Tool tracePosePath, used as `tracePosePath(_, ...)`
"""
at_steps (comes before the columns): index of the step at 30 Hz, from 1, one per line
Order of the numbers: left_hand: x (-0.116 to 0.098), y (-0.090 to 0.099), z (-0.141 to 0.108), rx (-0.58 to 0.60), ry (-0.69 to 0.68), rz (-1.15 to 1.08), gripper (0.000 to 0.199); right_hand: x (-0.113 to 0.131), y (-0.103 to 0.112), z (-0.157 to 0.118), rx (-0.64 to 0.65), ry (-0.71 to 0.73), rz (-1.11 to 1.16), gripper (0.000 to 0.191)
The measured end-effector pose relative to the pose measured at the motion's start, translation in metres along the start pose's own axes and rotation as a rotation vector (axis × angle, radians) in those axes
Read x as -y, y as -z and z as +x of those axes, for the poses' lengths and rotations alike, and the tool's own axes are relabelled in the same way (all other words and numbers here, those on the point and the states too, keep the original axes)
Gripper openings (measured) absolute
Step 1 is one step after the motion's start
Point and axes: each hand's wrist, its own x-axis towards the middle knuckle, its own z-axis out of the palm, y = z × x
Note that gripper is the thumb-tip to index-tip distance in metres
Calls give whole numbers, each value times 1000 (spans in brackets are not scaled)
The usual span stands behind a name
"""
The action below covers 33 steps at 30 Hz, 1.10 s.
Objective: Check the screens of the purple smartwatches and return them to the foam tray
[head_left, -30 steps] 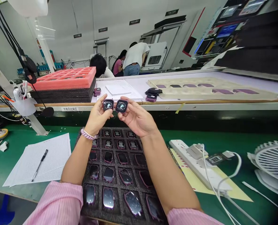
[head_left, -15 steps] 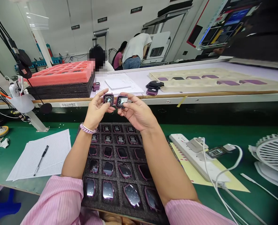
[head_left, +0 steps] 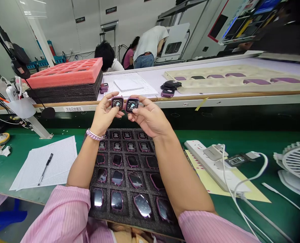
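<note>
My left hand [head_left: 105,113] pinches a purple-framed watch case [head_left: 117,103], thumb at the lower part of its lit screen. Beside it, my right hand [head_left: 150,116] holds a second watch case [head_left: 132,105] with a lit dial, thumb near its bottom corner. The two cases are side by side, almost touching, above the far end of a black foam tray [head_left: 127,214]. Rows of similar watch cases sit in the tray's compartments; those in the far rows show lit text, the nearer ones are dark or reflective.
Grid paper [head_left: 61,162] with a pen lies left. At right are a power strip [head_left: 203,158], cables and a white fan [head_left: 296,162]. Behind, a shelf carries stacked foam trays [head_left: 69,76], papers, loose watches and a cream tray [head_left: 231,88]. Other people are beyond it.
The watch in my right hand has turned so its dial shows more clearly, with less glare. Both hands still hold their watches, and the camera view has shifted slightly.
</note>
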Motion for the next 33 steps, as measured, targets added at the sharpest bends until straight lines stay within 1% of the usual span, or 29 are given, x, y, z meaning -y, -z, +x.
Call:
tracePosePath(8,3,2,0,39,-58,28,59,2,-1,0,-23,27,-23,55)
tracePosePath(13,2,0,0,48,-57,22,61,4,2,-1,-25,38,-59,52)
tracePosePath(22,0,0,-2,45,-60,-11,55,7,2,-3,-29,58,-91,52)
tracePosePath(28,4,1,1,76,-64,14,64,8,3,-4,-24,68,-125,52)
tracePosePath(33,4,1,1,82,-83,8,63,9,1,-4,-26,76,-119,51)
